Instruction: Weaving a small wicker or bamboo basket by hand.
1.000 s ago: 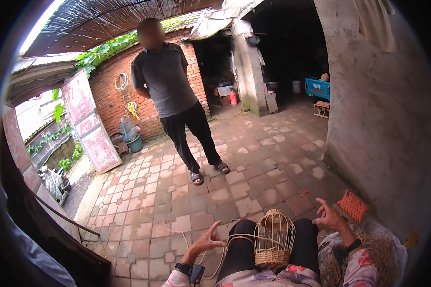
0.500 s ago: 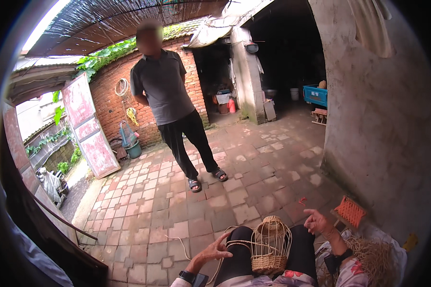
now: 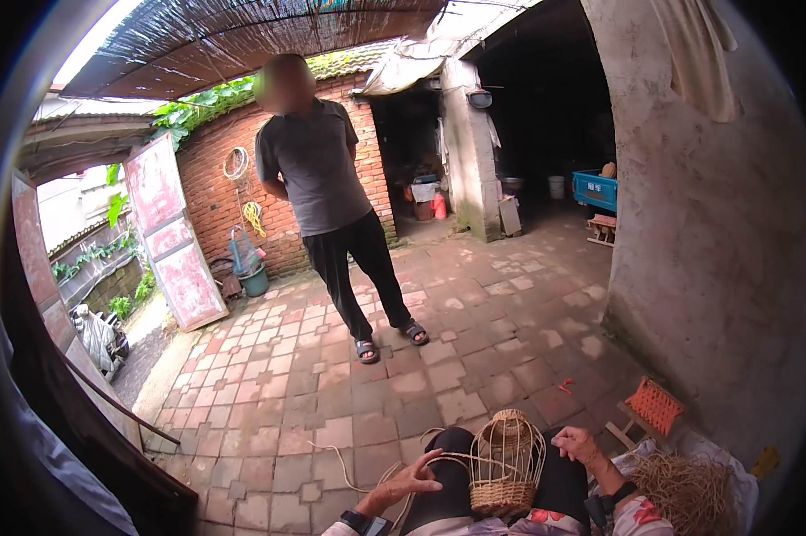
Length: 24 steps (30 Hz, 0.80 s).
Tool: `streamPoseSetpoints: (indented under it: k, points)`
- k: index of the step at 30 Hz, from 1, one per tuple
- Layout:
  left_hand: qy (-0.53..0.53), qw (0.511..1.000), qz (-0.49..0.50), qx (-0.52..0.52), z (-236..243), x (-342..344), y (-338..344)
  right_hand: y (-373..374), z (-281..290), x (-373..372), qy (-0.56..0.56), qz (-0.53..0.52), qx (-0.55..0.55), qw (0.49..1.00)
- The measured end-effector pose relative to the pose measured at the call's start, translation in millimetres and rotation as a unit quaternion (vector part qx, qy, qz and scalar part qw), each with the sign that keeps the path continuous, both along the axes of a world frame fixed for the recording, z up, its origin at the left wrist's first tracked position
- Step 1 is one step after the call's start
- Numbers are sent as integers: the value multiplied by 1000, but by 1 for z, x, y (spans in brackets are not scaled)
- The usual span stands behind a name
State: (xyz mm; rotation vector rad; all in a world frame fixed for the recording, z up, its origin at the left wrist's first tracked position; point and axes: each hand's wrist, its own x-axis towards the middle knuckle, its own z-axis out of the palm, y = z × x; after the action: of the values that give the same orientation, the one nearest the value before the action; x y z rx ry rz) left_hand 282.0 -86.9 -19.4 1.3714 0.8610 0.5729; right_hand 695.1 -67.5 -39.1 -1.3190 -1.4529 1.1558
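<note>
A half-woven straw basket (image 3: 501, 491) with open upright stakes and a small woven top rests between my thighs. A pale cord (image 3: 463, 457) runs across its left side and trails toward the floor. My left hand (image 3: 414, 475) is left of the basket over my thigh, thumb and index apart, fingertips beside the cord; whether they touch it is unclear. My right hand (image 3: 575, 447) is just right of the basket, fingers curled into a pinch; what they hold, if anything, is too small to make out.
A person (image 3: 318, 170) in dark clothes stands facing me on the paving. An orange-seated stool (image 3: 655, 404) and loose straw (image 3: 680, 487) on white sacking lie at my right by the plastered wall (image 3: 707, 268). An open door (image 3: 172, 232) and blue cart (image 3: 593, 190) are farther back.
My right hand has moved left and lower toward the basket, its fingers curling from spread to pinched. My left hand has shifted right toward the cord. The person's head has turned slightly.
</note>
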Motion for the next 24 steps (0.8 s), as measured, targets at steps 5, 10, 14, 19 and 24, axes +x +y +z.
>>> streamPoseSetpoints:
  k: [5, 10, 14, 19, 24]
  points:
    - [9, 1000, 8, -1, 0, 1, -2, -1, -2, 2, 17, -1, 2, 1000]
    - [12, 1000, 10, 1, 1, 4, -2, -2, -3, 3, 31, -9, -2, 999]
    - [32, 999, 8, 19, 0, 5, -3, 0, 0, 3, 30, -7, -2, 1000]
    - [71, 996, 6, 48, 11, 8, -3, 1, -1, 5, 43, 2, -13, 999]
    - [70, 997, 8, 37, 9, 5, -3, 0, 0, 2, 44, -3, -9, 999]
